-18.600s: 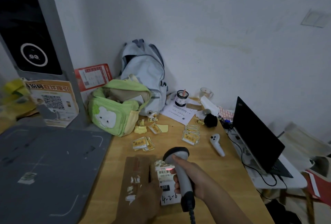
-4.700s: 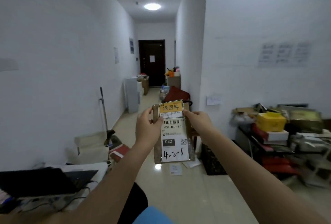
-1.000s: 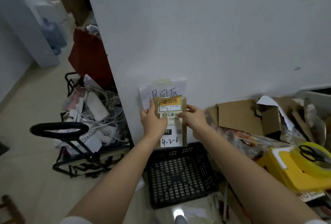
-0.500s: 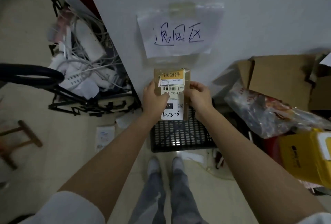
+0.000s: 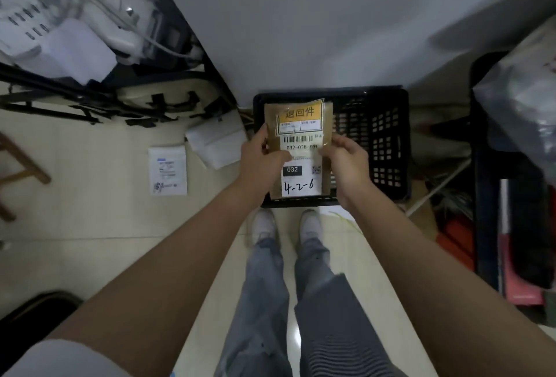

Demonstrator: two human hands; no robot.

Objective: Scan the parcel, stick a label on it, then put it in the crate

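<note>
While both hands grip it, parcel hangs over crate.

The parcel carries a yellow label reading "退回件"; its white label shows "032-038", "032" and handwritten "4-2-6".

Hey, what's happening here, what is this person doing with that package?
A person standing over a black plastic crate on the floor holds a flat brown parcel above it, left hand and right hand gripping its sides. A yellow label is already stuck near its top, above the white shipping label marked 4-2-6. The parcel has not been let go into the crate yet.
</note>
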